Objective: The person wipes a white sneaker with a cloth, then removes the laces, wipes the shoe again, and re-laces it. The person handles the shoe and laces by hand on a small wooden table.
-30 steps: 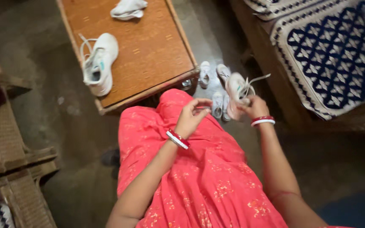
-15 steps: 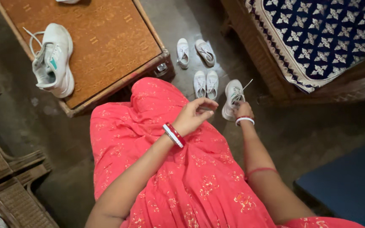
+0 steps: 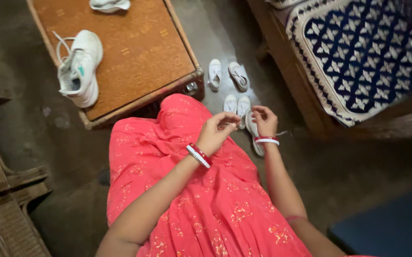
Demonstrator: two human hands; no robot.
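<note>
Looking down from the head view: both hands are over the lap, above a red patterned dress (image 3: 206,200). Left hand (image 3: 218,133) has fingers curled, fingertips drawn together near the thumb, apparently pinching something thin, possibly a lace end, too small to confirm. Right hand (image 3: 264,121) is just beside the left hand, fingers bent and bunched at the tips, hovering over a white sneaker (image 3: 253,135) on the floor; can't tell if it actually touches the shoe or grips a lace. That sneaker lies partly hidden under the right hand and wrist, toe pointing away from the dress. Both wrists carry red and white bangles (image 3: 199,155). Just beyond the right hand, a small pair of white shoes (image 3: 237,103) sits side by side on the floor; further past it, another small pair (image 3: 227,75), slightly splayed. Left of those pairs, an orange-brown wooden surface (image 3: 134,52) carries a matching white sneaker (image 3: 80,69) lying with loose laces, plus a white cloth (image 3: 110,4) at its far edge. Right of the small shoes, a blue and white patterned cushion (image 3: 363,52) on a wooden frame. Wicker furniture (image 3: 1,190) sits left of the dress.
</note>
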